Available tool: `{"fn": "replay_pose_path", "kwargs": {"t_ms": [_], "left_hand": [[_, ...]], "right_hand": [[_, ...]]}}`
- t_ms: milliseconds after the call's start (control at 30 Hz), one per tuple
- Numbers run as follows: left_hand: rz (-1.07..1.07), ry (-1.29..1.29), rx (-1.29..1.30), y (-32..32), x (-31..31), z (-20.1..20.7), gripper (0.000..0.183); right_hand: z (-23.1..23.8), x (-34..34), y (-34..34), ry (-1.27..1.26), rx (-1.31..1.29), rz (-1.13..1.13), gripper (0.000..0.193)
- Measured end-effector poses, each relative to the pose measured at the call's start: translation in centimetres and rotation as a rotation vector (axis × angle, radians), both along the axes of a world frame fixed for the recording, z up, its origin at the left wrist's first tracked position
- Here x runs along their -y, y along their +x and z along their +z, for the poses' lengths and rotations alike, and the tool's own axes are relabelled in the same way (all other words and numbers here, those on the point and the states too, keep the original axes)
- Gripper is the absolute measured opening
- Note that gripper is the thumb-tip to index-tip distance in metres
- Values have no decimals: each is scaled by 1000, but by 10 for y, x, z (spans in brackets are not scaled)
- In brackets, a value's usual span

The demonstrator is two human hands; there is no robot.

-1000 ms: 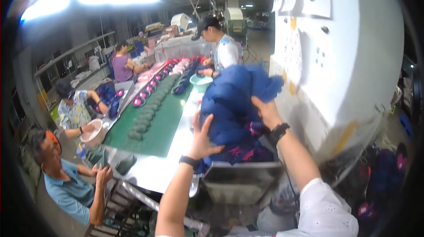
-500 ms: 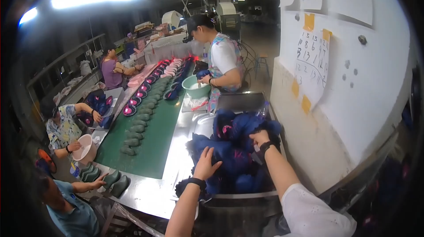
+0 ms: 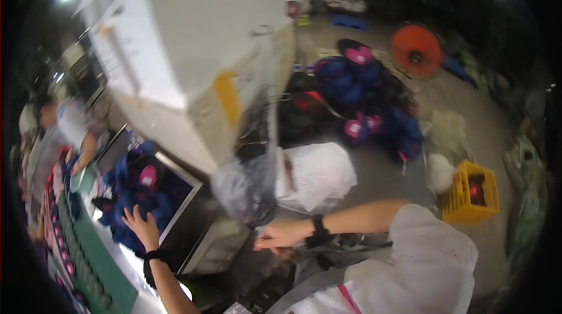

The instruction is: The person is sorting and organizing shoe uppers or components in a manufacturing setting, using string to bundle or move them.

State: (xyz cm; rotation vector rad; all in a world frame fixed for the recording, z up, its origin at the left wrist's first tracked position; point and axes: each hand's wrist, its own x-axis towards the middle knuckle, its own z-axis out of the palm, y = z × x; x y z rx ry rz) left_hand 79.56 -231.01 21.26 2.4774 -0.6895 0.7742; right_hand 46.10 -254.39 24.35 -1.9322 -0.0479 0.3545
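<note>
Factory floor, footwear assembly type. Green conveyor belt at 8 o'clock carrying pink shoe parts; seated worker at 9 o'clock. Heaped blue-and-pink pieces on concrete at 1 o'clock; yellow crate at 3 o'clock.

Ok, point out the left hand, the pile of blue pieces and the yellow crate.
left hand [image 3: 142,227], head view, back of the hand
pile of blue pieces [image 3: 130,188], head view, blue fabric
yellow crate [image 3: 458,203], head view, near wall

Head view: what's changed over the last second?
The view has swung to the person's right, onto the floor. The right hand has let go of the blue pile and moved right, under a clear plastic bag. The left hand stays open at the pile, which remains in the metal tray.
</note>
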Motion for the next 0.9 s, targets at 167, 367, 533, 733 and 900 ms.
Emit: {"fn": "replay_pose_path", "kwargs": {"t_ms": [167, 367, 533, 733, 900], "left_hand": [[-645, -266, 128, -184, 183, 100, 33], [-1349, -87, -125, -361, 382, 58, 35], [-1143, 385, -376, -411, 523, -56, 68], [-803, 678, -351, -444, 648, -86, 69], [-741, 735, -197, -420, 666, -116, 28]], "right_hand": [[-64, 103, -206, 27, -100, -915, 25], [-191, 239, -383, -461, -81, -1615, 32], [-209, 302, -395, 444, 125, -1939, 28], [-207, 321, -420, 268, 275, -2146, 10], [-191, 316, -415, 493, 49, -2019, 7]]}}
